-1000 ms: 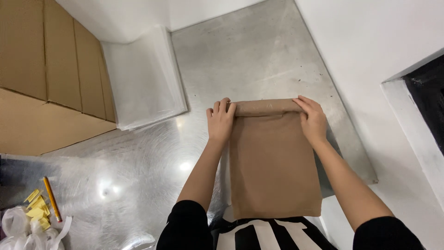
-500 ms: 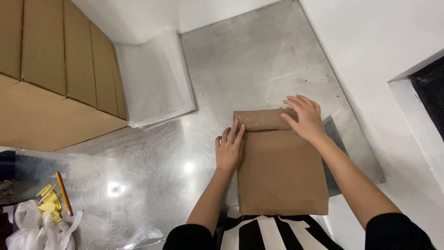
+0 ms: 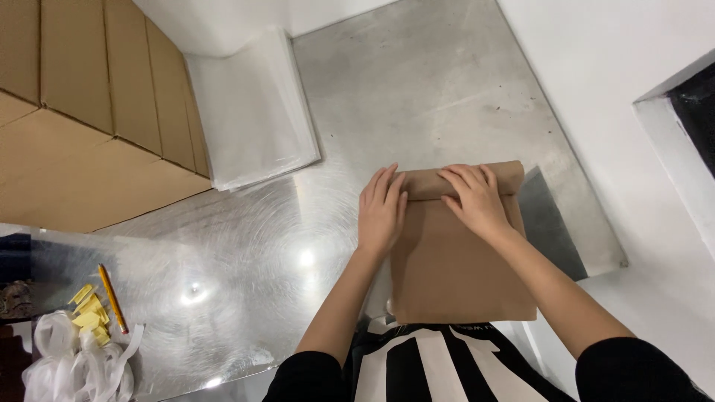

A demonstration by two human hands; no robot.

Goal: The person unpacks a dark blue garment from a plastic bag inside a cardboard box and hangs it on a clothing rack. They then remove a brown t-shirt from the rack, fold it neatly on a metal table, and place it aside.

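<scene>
While the brown paper bag (image 3: 462, 260) lies flat at the steel table's (image 3: 246, 246) six o'clock edge, both hands press its folded top — left hand (image 3: 381, 211) fingers together, right hand (image 3: 474, 199) fingers slightly spread. Light, creasable paper — probably best gripped along the fold.

A flat brown paper package (image 3: 458, 264) lies on the steel table, tan cardboard boxes (image 3: 82, 112) stacked far left.
</scene>
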